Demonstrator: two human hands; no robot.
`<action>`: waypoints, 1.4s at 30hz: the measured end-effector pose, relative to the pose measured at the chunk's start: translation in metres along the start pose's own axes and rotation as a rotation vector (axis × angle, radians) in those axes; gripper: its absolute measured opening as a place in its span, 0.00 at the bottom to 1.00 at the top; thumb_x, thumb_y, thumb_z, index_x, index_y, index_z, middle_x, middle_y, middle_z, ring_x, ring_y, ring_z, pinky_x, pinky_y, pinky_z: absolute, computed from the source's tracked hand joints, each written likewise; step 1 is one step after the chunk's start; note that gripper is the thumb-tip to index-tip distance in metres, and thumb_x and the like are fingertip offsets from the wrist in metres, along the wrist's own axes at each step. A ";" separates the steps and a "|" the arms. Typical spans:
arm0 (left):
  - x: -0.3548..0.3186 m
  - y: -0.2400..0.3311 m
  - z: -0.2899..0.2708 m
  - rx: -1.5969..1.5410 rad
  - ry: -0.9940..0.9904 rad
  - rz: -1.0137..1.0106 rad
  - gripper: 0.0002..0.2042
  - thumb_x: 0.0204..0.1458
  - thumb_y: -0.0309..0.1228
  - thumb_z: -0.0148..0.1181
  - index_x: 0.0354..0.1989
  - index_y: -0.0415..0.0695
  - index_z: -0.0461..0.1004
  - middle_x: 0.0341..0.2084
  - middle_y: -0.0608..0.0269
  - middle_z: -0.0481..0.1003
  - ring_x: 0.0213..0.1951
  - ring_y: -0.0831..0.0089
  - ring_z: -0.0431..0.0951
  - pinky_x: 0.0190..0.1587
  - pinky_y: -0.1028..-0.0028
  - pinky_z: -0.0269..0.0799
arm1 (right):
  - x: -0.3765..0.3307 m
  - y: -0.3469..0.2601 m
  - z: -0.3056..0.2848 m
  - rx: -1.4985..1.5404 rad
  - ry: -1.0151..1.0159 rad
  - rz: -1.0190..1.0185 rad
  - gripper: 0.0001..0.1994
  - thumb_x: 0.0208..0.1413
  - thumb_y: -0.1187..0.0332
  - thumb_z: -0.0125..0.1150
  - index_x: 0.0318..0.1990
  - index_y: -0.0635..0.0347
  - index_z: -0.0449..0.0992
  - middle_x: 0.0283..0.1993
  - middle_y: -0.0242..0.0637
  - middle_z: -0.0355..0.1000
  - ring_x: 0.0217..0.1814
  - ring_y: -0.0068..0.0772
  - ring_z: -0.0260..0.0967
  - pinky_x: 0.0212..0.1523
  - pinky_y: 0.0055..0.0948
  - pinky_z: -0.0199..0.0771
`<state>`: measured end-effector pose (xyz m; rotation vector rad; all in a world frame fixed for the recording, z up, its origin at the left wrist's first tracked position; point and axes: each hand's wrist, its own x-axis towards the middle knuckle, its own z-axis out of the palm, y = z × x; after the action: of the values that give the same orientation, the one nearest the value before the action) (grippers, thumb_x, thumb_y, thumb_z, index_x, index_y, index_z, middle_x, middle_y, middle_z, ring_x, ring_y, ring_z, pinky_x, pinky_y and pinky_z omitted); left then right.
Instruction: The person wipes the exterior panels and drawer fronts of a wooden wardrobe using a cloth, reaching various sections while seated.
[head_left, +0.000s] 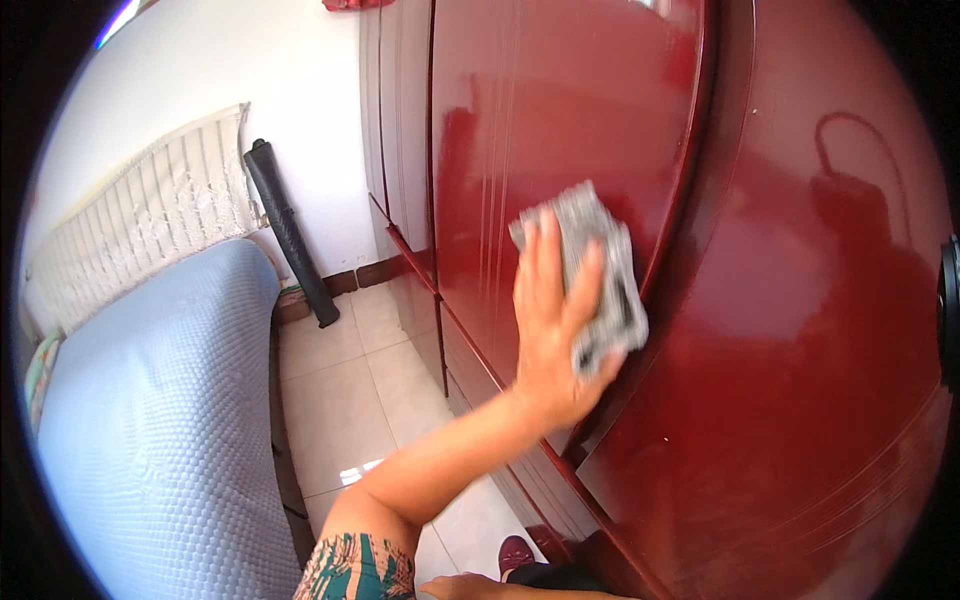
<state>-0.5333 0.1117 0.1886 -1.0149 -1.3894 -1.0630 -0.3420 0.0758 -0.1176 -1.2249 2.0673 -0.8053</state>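
Observation:
My left hand (555,320) presses a folded grey cloth (615,270) against a glossy dark red cabinet door (570,110). Its fingers lie over the cloth and point upward, and part of the cloth shows past the thumb side. The hand and cloth are slightly blurred. At the bottom edge a strip of bare skin shows, apparently my right hand (465,586), low down in front of dark trousers. Its fingers cannot be made out, nor whether it holds anything.
To the left stands a bed with a light blue quilted cover (160,420) and a pale plastic-wrapped headboard (150,190). A long black case (290,235) leans on the white wall. Pale floor tiles (335,410) run between bed and cabinet. A dark red shoe (515,553) shows below.

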 end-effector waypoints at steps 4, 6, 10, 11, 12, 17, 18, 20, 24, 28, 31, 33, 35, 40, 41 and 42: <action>0.072 -0.058 0.000 -0.161 0.130 -0.149 0.28 0.56 0.33 0.48 0.65 0.43 0.52 0.67 0.47 0.43 0.68 0.51 0.42 0.66 0.60 0.35 | 0.012 0.039 0.036 -0.246 0.191 -0.045 0.13 0.54 0.58 0.45 0.39 0.54 0.72 0.36 0.42 0.72 0.38 0.43 0.72 0.34 0.42 0.72; 0.087 -0.080 -0.015 -0.193 0.152 -0.439 0.28 0.60 0.41 0.45 0.66 0.43 0.50 0.66 0.50 0.46 0.67 0.55 0.43 0.66 0.65 0.37 | 0.009 0.019 0.027 -0.162 0.253 0.012 0.12 0.53 0.57 0.48 0.37 0.54 0.72 0.31 0.40 0.71 0.34 0.42 0.72 0.29 0.41 0.72; 0.057 -0.167 -0.033 -0.302 0.108 -1.073 0.40 0.52 0.62 0.43 0.66 0.43 0.50 0.64 0.53 0.52 0.64 0.57 0.52 0.65 0.57 0.41 | 0.007 -0.005 0.003 -0.081 0.110 0.049 0.17 0.56 0.54 0.48 0.43 0.58 0.67 0.36 0.47 0.71 0.39 0.50 0.72 0.35 0.45 0.72; 0.041 -0.174 -0.034 -0.362 0.097 -1.159 0.40 0.52 0.62 0.43 0.66 0.43 0.50 0.64 0.53 0.53 0.64 0.58 0.52 0.65 0.58 0.42 | 0.006 -0.005 -0.001 -0.047 0.037 0.078 0.19 0.57 0.53 0.48 0.46 0.59 0.65 0.39 0.49 0.70 0.43 0.54 0.71 0.39 0.47 0.72; 0.023 -0.176 -0.036 -0.418 0.087 -1.240 0.40 0.52 0.62 0.42 0.66 0.44 0.50 0.63 0.53 0.53 0.64 0.59 0.53 0.64 0.59 0.43 | 0.006 -0.001 0.003 -0.052 0.071 0.090 0.18 0.57 0.54 0.49 0.45 0.59 0.65 0.38 0.49 0.70 0.42 0.53 0.72 0.38 0.48 0.72; -0.092 -0.193 -0.019 -0.413 0.159 -1.185 0.36 0.57 0.55 0.40 0.66 0.40 0.47 0.65 0.56 0.49 0.66 0.64 0.47 0.65 0.68 0.41 | 0.012 0.011 0.025 -0.111 0.140 0.122 0.15 0.54 0.58 0.52 0.43 0.58 0.66 0.36 0.47 0.71 0.39 0.52 0.73 0.37 0.49 0.73; -0.111 -0.190 -0.019 -0.370 0.140 -1.126 0.34 0.59 0.50 0.39 0.66 0.39 0.44 0.66 0.55 0.45 0.67 0.64 0.42 0.66 0.68 0.37 | 0.011 0.008 0.020 -0.114 0.111 0.121 0.15 0.53 0.58 0.52 0.43 0.58 0.66 0.36 0.47 0.71 0.39 0.52 0.73 0.37 0.49 0.73; -0.130 -0.154 -0.017 -0.288 0.092 -1.006 0.32 0.61 0.44 0.40 0.67 0.37 0.41 0.68 0.53 0.39 0.69 0.62 0.37 0.67 0.68 0.32 | 0.004 -0.003 0.003 -0.122 0.056 0.126 0.15 0.52 0.58 0.53 0.43 0.58 0.66 0.36 0.47 0.71 0.39 0.53 0.73 0.36 0.50 0.73; -0.130 -0.028 -0.015 -0.168 -0.073 -0.793 0.34 0.58 0.41 0.47 0.67 0.40 0.40 0.68 0.48 0.33 0.69 0.52 0.32 0.67 0.61 0.28 | -0.002 -0.011 0.002 -0.153 0.093 0.135 0.17 0.51 0.57 0.54 0.44 0.58 0.67 0.38 0.48 0.71 0.40 0.53 0.73 0.37 0.49 0.72; -0.128 0.049 -0.008 -0.242 -0.187 -0.412 0.40 0.49 0.44 0.57 0.68 0.52 0.41 0.66 0.37 0.31 0.67 0.38 0.31 0.64 0.48 0.30 | 0.004 -0.004 0.005 -0.128 -0.009 0.175 0.19 0.51 0.56 0.55 0.45 0.59 0.67 0.41 0.49 0.70 0.43 0.52 0.72 0.41 0.49 0.70; -0.091 0.050 -0.009 -0.166 -0.168 -0.305 0.37 0.52 0.46 0.51 0.67 0.44 0.46 0.66 0.36 0.32 0.67 0.39 0.31 0.64 0.49 0.29 | -0.007 -0.017 -0.011 -0.106 -0.064 0.218 0.19 0.52 0.55 0.54 0.45 0.59 0.67 0.44 0.50 0.70 0.46 0.53 0.71 0.44 0.50 0.69; -0.075 0.023 -0.008 -0.116 -0.127 -0.322 0.36 0.52 0.46 0.51 0.67 0.43 0.47 0.66 0.35 0.36 0.66 0.38 0.34 0.64 0.47 0.32 | -0.011 -0.034 -0.029 -0.089 -0.086 0.216 0.19 0.53 0.55 0.53 0.46 0.60 0.66 0.45 0.50 0.69 0.47 0.53 0.70 0.44 0.50 0.68; -0.057 -0.007 -0.003 -0.186 0.012 -0.299 0.34 0.56 0.43 0.48 0.67 0.42 0.46 0.67 0.44 0.36 0.68 0.46 0.35 0.65 0.54 0.32 | -0.009 -0.033 -0.029 -0.081 -0.115 0.220 0.19 0.53 0.55 0.53 0.45 0.60 0.66 0.44 0.50 0.70 0.46 0.53 0.71 0.43 0.50 0.69; -0.046 -0.089 -0.006 -0.172 0.097 -0.664 0.32 0.60 0.48 0.42 0.66 0.39 0.46 0.65 0.52 0.44 0.66 0.61 0.41 0.66 0.66 0.36 | -0.016 -0.028 -0.025 -0.114 0.029 0.174 0.17 0.51 0.57 0.55 0.41 0.60 0.67 0.38 0.49 0.70 0.41 0.53 0.72 0.39 0.50 0.69; -0.047 -0.107 -0.014 -0.186 0.106 -0.750 0.31 0.60 0.48 0.42 0.65 0.39 0.48 0.64 0.53 0.48 0.65 0.62 0.45 0.65 0.68 0.39 | -0.014 -0.029 -0.022 -0.102 0.084 0.135 0.16 0.48 0.58 0.58 0.39 0.59 0.67 0.35 0.46 0.70 0.37 0.53 0.72 0.38 0.51 0.69; -0.053 -0.126 -0.018 -0.237 0.113 -0.860 0.31 0.60 0.49 0.41 0.65 0.39 0.49 0.62 0.54 0.51 0.64 0.64 0.49 0.64 0.69 0.42 | -0.014 -0.027 -0.019 -0.106 0.114 0.132 0.16 0.47 0.58 0.59 0.39 0.59 0.67 0.35 0.46 0.69 0.36 0.53 0.72 0.37 0.51 0.69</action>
<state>-0.6466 0.0629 0.1279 -0.4767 -1.6682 -1.9117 -0.3361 0.0818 -0.0820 -1.1060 2.2822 -0.7273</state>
